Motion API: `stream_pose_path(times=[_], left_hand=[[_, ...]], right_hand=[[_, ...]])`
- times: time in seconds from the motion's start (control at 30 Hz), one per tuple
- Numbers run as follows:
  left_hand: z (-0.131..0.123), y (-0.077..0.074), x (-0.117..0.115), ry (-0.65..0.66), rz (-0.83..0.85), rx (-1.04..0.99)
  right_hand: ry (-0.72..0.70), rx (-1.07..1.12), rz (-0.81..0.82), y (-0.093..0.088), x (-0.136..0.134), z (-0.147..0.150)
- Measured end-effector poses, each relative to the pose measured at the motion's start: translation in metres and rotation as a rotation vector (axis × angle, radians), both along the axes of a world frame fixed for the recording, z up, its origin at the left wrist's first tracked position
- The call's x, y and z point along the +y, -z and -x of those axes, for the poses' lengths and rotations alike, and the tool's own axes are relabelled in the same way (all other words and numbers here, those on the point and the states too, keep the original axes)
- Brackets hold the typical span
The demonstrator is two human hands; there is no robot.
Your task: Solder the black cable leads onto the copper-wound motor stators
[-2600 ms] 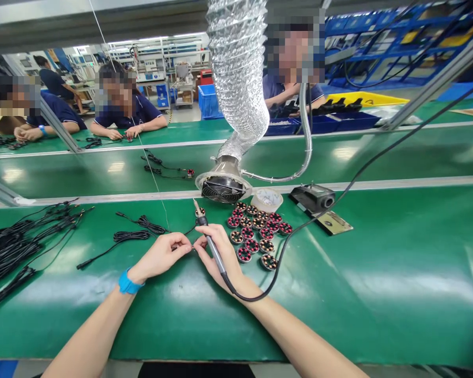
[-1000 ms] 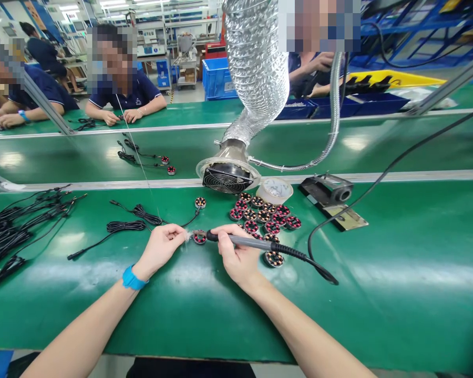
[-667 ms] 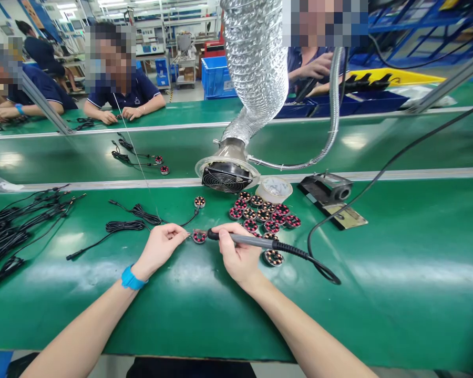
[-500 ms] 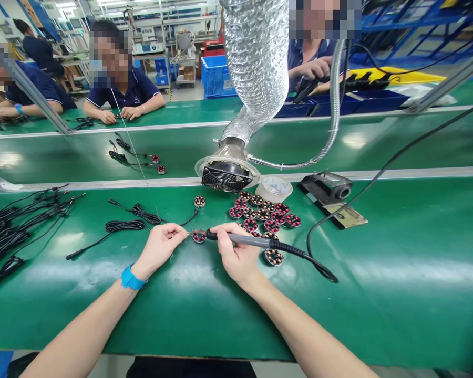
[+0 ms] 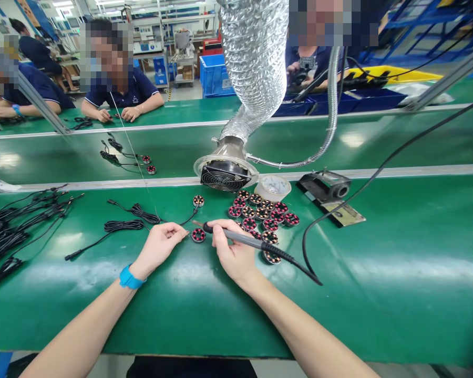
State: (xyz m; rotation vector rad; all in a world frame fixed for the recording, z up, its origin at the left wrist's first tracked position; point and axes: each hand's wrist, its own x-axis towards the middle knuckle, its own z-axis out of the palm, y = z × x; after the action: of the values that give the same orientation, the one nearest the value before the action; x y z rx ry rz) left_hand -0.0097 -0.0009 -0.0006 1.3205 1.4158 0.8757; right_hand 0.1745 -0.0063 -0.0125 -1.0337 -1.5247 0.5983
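My right hand (image 5: 232, 251) is closed round a soldering iron (image 5: 244, 241), its tip pointing left just above a small round red-and-black part (image 5: 198, 235) on the green bench. My left hand (image 5: 160, 244) is pinched on a thin wire end right beside that part; a fine strand of solder wire (image 5: 136, 157) runs up from the fingers. A blue band sits on my left wrist (image 5: 129, 278).
A cluster of several round parts (image 5: 262, 213) lies right of my hands, beside a tape roll (image 5: 274, 187), an iron stand (image 5: 330, 191) and a fume duct with fan (image 5: 225, 176). Black cables (image 5: 132, 225) and a cable pile (image 5: 11, 226) lie left. People sit across the conveyor (image 5: 114, 100).
The soldering iron went from upright in my right hand to lying level, tip at the round part. In the last half second the tip has lifted slightly off the part.
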Motion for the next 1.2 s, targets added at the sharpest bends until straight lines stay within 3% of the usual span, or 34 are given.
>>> stream_pose_path(times=[0.3, 0.43, 0.73, 1.03, 1.2], left_hand=[[0.003, 0.002, 0.0, 0.089, -0.109, 0.076], [0.004, 0.003, -0.001, 0.117, -0.157, 0.137], [0.01, 0.003, 0.0, 0.193, -0.179, 0.227], [0.006, 0.004, 0.003, 0.154, -0.059, 0.031], [0.005, 0.005, 0.003, 0.126, -0.015, 0.038]], right_hand=[[-0.246, -0.119, -0.114, 0.012, 0.013, 0.01], [-0.289, -0.116, -0.111, 0.018, 0.016, 0.016], [-0.29, -0.134, -0.117, 0.019, 0.013, 0.02], [-0.279, -0.123, -0.141, 0.021, 0.012, 0.022], [-0.111, -0.083, -0.139, 0.006, 0.008, 0.013]])
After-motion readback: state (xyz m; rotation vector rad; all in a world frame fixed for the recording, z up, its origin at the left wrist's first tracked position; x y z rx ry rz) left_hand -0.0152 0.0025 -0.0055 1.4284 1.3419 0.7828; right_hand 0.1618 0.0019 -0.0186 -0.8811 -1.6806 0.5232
